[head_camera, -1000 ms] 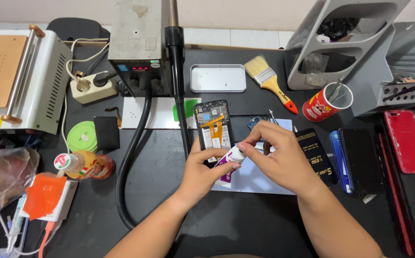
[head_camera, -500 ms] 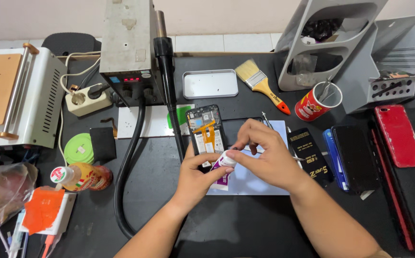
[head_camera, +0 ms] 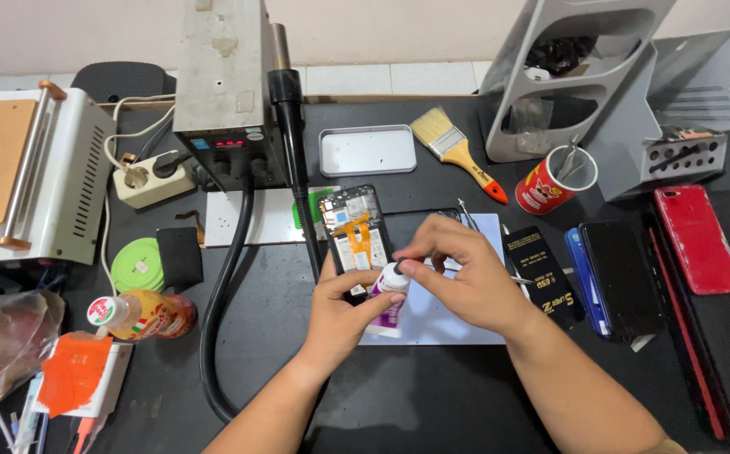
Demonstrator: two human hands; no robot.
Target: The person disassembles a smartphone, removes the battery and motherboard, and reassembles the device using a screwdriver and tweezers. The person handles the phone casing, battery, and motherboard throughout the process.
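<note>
Small glue tube (head_camera: pixel 390 296), white top, purple-and-white body, tilted, held in my left hand (head_camera: pixel 341 313). My right hand (head_camera: pixel 466 282) pinches its dark cap (head_camera: pixel 399 267). Tube sits over white mat (head_camera: pixel 457 324), just beside the opened phone (head_camera: pixel 355 240).

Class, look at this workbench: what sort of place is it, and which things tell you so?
Most likely a phone repair bench: an opened phone with its insides showing, a hot-air rework station, and several phones laid aside at the right.

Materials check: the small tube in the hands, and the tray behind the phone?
Small tube: looks like soft plastic, white cap and purple label, held by left hand and right hand. Tray: probably thin metal, matte silver, with a rolled rim.
</note>
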